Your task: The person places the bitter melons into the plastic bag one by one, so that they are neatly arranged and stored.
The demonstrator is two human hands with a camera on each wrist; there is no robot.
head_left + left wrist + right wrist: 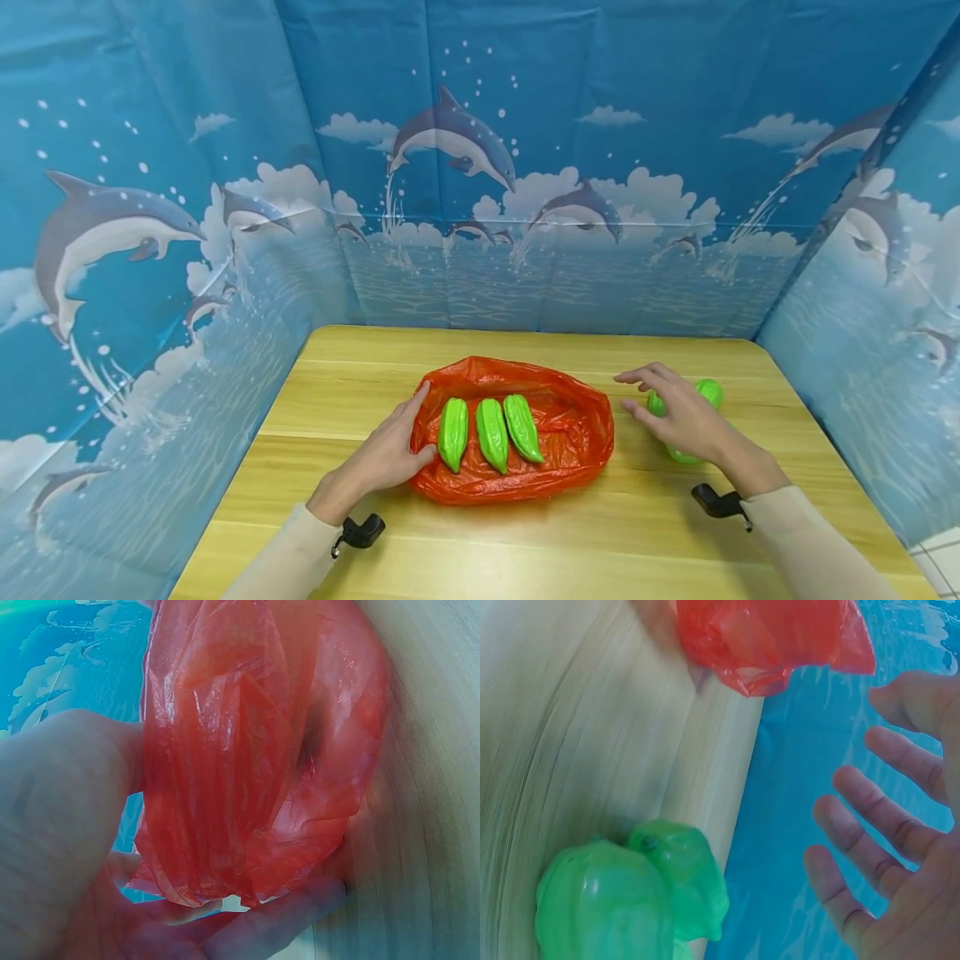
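Observation:
A red plastic bag (592,442) lies spread on the table with its mouth wide. Inside it, side by side, are three glossy green, ridged pieces of toy produce (491,435) with pointed tips. My left hand (386,450) rests along the bag's left rim, its fingers fairly straight; in the left wrist view the red plastic partly covers the thumb and fingers. Above the table to the bag's right is my right hand (686,417), fingers loosely spread and holding nothing. Below it several similar green, lobed pieces (604,904) sit on the table, partly hidden by the hand in the head view.
The wooden table (352,375) has rounded far corners. Blue dolphin-print curtains (525,275) stand along its back and both sides. A small black wrist camera (363,531) sits at the left wrist, another black camera (716,502) at the right.

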